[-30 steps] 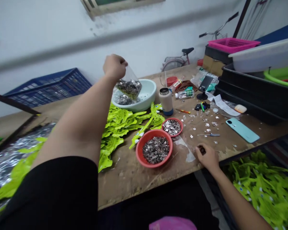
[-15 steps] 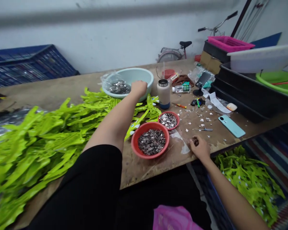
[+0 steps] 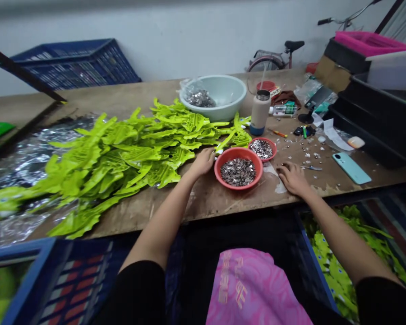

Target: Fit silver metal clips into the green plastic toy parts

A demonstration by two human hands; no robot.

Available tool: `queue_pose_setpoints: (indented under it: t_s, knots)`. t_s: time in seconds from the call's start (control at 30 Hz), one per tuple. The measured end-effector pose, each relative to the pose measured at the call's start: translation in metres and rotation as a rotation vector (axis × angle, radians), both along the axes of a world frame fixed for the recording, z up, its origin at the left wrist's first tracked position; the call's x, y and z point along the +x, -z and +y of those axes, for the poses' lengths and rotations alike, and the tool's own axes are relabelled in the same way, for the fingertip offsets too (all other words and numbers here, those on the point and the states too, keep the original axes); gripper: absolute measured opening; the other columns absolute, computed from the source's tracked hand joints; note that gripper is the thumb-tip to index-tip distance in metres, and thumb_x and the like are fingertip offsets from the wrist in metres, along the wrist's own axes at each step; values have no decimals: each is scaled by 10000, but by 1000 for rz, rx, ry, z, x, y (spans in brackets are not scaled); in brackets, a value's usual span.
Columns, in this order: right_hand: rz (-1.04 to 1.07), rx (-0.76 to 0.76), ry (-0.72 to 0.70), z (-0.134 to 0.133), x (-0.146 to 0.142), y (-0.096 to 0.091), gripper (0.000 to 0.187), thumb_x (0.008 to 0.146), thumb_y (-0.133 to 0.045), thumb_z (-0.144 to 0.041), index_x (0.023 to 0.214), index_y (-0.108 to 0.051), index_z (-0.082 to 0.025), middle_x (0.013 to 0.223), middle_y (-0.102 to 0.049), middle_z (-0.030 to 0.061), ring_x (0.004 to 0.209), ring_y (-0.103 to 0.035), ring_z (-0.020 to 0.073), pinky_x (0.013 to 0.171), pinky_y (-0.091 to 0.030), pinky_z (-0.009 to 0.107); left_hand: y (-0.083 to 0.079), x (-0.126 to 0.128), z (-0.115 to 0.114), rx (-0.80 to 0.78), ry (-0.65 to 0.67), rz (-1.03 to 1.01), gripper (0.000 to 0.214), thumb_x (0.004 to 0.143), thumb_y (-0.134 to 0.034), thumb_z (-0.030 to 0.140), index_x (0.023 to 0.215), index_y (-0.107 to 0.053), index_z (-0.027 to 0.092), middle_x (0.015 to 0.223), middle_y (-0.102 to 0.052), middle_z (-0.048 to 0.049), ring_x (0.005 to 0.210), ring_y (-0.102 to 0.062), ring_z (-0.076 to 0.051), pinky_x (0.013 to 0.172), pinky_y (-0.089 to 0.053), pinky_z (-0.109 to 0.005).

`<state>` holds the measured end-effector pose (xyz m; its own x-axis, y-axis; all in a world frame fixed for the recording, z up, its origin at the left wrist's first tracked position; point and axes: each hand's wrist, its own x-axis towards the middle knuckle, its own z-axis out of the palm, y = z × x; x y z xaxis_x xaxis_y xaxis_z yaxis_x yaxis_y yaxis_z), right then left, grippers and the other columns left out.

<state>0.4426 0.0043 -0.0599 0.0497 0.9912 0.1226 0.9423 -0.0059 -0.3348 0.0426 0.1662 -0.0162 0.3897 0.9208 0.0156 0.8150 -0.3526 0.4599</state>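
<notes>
My left hand (image 3: 203,162) lies with its fingers stretched out, just left of the larger red bowl (image 3: 217,177), by a lime-green plastic piece (image 3: 225,143) with white eye shapes. The bowl holds many small dark metal parts (image 3: 238,171). Behind it to the right, a smaller red dish (image 3: 274,149) carries shiny metal bits (image 3: 260,148). On the table to the right, my right hand (image 3: 293,179) is loosely curled, small dark pieces showing at its fingertips. A large heap of lime-green plastic pieces (image 3: 131,153) spreads left of my left hand.
A pale blue basin (image 3: 235,110) with bagged metal bits stands at the back, beside a beige bottle (image 3: 260,110). Farther right are a turquoise phone (image 3: 352,168), a screwdriver (image 3: 311,168) and black tubs (image 3: 362,122). Blue crates (image 3: 304,243) flank my lap below the table edge.
My left hand has come back from the basin to beside the larger red bowl, its fingers now extended. My right hand stays on the table, turned more palm-down. The view has shifted left and down.
</notes>
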Motion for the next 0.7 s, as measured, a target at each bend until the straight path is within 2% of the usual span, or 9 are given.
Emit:
queue_pose_setpoints:
  t_s: [0.1, 0.2, 0.27, 0.37, 0.4, 0.47, 0.53, 0.6, 0.7]
  knots:
    - [-5, 66, 54, 21, 1, -14, 453, 1044, -482, -311, 1345, -779, -150, 1564, -630, 261, 1443, -538, 440, 1244, -442, 682, 7, -9, 2, -76, 121, -110, 711, 1099, -541, 569, 1657, -525, 129, 1755, -503, -211, 1658, -486, -332, 1420, -366, -530]
    - [-4, 170, 128, 34, -12, -36, 502, 1029, -378, -175, 1331, -763, -62, 1525, -606, 338, 1462, -527, 445, 1253, -432, 690, 2, -14, 7, -150, 234, -194, 1075, 874, -689, 750, 1692, -486, 82, 1803, -443, -222, 1703, -413, -399, 1452, -309, -490]
    - [9, 200, 79, 40, -33, -54, 509, 1042, -352, -148, 1335, -763, -77, 1490, -640, 312, 1439, -580, 390, 1257, -470, 609, -1, -16, 11, -183, 258, -241, 1168, 780, -735, 776, 1683, -496, 75, 1789, -465, -222, 1683, -429, -435, 1454, -298, -520]
    - [16, 96, -164, 51, -84, -78, 425, 1096, -437, -201, 1320, -798, -181, 1395, -759, 178, 1326, -699, 283, 1213, -536, 441, -4, -14, 21, -244, 269, -293, 1035, 845, -643, 729, 1666, -518, 111, 1764, -505, -190, 1653, -474, -406, 1441, -327, -530]
    - [-5, 1, -276, 56, -104, -84, 379, 1095, -508, -222, 1327, -806, -194, 1373, -785, 153, 1295, -727, 271, 1196, -544, 411, -4, -12, 25, -266, 269, -301, 994, 866, -616, 704, 1672, -513, 132, 1766, -502, -178, 1652, -478, -392, 1435, -341, -529]
    - [-100, -229, -462, 67, -143, -92, 375, 1028, -678, -217, 1382, -797, -180, 1413, -780, 173, 1297, -742, 314, 1171, -547, 425, -5, -7, 33, -295, 265, -299, 944, 860, -634, 661, 1664, -533, 177, 1759, -492, -168, 1650, -479, -385, 1435, -337, -539]
    - [-161, -356, -517, 80, -173, -95, 404, 947, -748, -136, 1346, -814, -118, 1390, -778, 237, 1263, -756, 375, 1096, -564, 452, -4, 0, 40, -299, 257, -285, 901, 797, -722, 604, 1596, -611, 201, 1710, -506, -173, 1617, -507, -400, 1441, -314, -558]
    - [-179, -407, -512, 95, -189, -97, 342, 935, -715, -78, 1252, -844, -75, 1279, -806, 266, 1172, -781, 385, 999, -569, 443, -3, 5, 42, -282, 249, -293, 813, 737, -763, 519, 1480, -697, 196, 1625, -554, -170, 1555, -556, -401, 1438, -315, -565]
    - [-172, -483, -550, 117, -188, -103, 256, 943, -725, -88, 1144, -881, -115, 1088, -847, 192, 1015, -795, 311, 915, -541, 382, -1, 0, 40, -238, 208, -382, 698, 716, -696, 402, 1385, -728, 202, 1548, -642, -128, 1518, -576, -381, 1430, -337, -572]
